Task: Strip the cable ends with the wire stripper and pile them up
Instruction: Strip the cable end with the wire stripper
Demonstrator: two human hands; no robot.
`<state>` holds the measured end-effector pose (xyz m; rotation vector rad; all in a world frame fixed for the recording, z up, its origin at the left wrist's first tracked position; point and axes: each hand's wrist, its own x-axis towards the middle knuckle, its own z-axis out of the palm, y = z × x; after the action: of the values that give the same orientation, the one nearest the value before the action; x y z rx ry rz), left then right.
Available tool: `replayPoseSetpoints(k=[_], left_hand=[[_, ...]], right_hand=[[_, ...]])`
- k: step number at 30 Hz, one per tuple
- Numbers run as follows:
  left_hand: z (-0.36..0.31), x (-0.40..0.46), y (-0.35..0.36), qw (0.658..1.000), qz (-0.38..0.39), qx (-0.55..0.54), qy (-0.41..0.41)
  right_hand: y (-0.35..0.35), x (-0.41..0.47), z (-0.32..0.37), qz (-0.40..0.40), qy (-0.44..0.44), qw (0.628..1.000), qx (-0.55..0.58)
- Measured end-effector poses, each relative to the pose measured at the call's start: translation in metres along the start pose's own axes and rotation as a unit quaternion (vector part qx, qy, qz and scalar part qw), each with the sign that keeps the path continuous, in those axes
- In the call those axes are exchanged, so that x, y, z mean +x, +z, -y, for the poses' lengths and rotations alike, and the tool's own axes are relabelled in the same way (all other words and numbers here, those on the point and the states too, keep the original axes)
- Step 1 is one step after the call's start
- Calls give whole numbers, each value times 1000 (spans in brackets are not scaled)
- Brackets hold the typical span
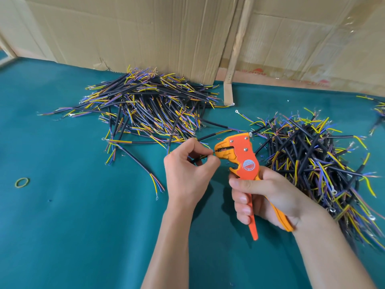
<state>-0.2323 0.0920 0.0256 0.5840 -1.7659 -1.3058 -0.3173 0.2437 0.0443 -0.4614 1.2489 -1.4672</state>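
Both hands are busy: left hand (188, 163) pinches a black cable (200, 159), right hand (268, 197) grips the orange wire stripper (239, 155); poor seating could nick strands.

Bench (62, 236): bare green cloth across the near left, only a rubber band (22, 182) and one stray cable (137, 163) lying there. Far centre blocked by a cable pile (145, 105) against the cardboard wall (145, 32). Second pile (316, 163) fills the right side. Narrow lane of cloth between the piles, crossed by loose cables.
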Motion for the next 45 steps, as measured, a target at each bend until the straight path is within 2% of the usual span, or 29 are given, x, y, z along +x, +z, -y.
replayPoseSetpoints(k=[7, 11, 14, 19, 23, 28, 36, 42, 45], left_hand=[[3, 2, -1, 999, -13, -37, -7], [6, 3, 0, 997, -17, -77, -13], [9, 4, 1, 997, -12, -68, -39], [15, 5, 3, 998, -24, -37, -52], [12, 1, 7, 999, 5, -2, -42], [9, -1, 7, 999, 25, 19, -21], [10, -2, 5, 992, 113, 49, -16], [5, -3, 8, 994, 98, 56, -8], [2, -4, 9, 993, 110, 34, -29]], right_hand=[[20, 10, -6, -93, -50, 994, 3], [20, 10, -6, -56, -62, 996, 8], [17, 9, -4, -27, -65, 996, 49], [7, 8, -2, -60, -109, 989, 80], [5, 8, -2, -53, -159, 980, 109], [6, 11, -3, -87, -219, 967, 93], [8, 14, -6, -139, -217, 966, 6], [9, 12, -3, -166, -203, 965, -3], [12, 13, -3, -224, -200, 954, -18]])
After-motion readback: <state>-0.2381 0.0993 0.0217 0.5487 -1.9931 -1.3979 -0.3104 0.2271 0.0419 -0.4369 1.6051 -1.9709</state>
